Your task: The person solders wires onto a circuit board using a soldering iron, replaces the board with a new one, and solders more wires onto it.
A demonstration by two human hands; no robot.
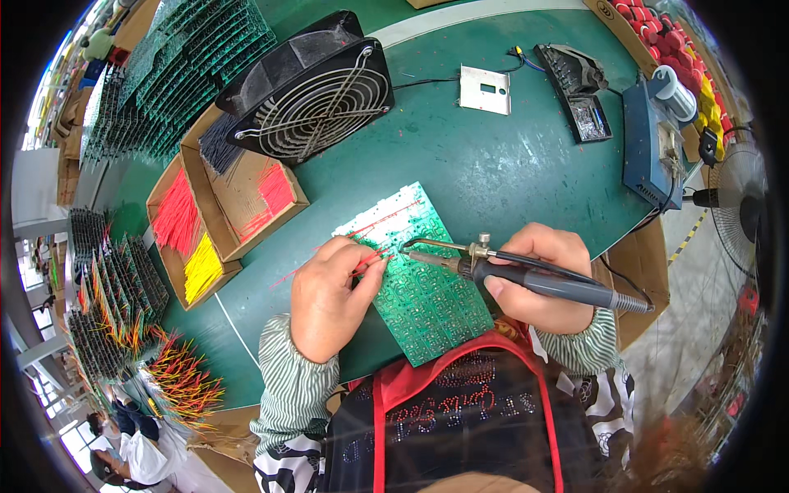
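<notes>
Green table (534, 189), pale-floored workroom (694, 320) | rectangular green circuit board (436, 304) at near edge, long axis far-left to near-right | left hand (329, 296) pinching thin red wire (362, 265) | right hand (538, 311) gripping grey soldering iron (534, 279), pointing left

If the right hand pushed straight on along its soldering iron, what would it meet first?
Likely the left hand, whose fingertips are just left of the soldering iron's tip. If the iron slopes down, the green circuit board could come first; depth is unclear from this view.
</notes>
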